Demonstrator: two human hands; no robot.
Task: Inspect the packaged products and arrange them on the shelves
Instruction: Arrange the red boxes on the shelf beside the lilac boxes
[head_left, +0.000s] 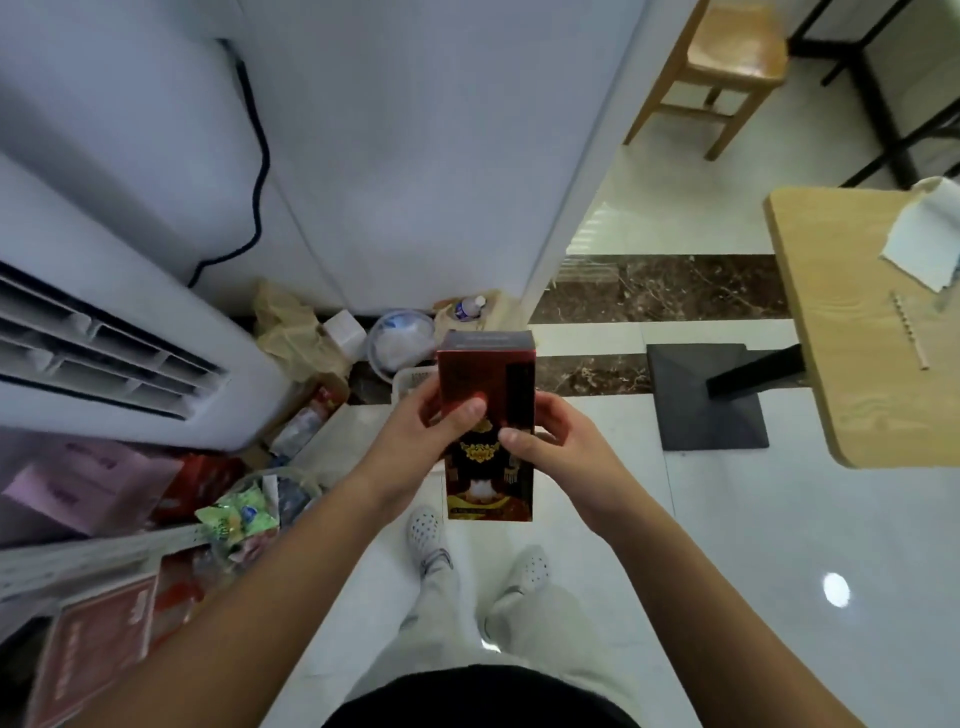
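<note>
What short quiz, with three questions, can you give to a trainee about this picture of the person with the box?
1. True or false: the left hand and the right hand both grip the red box.
2. Where is the wooden table? A. On the person's right. B. On the person's left. C. Under the red box.
3. Fill the gap: on the wooden table lies a white sheet of ____.
Key: 1 true; 2 A; 3 paper.
</note>
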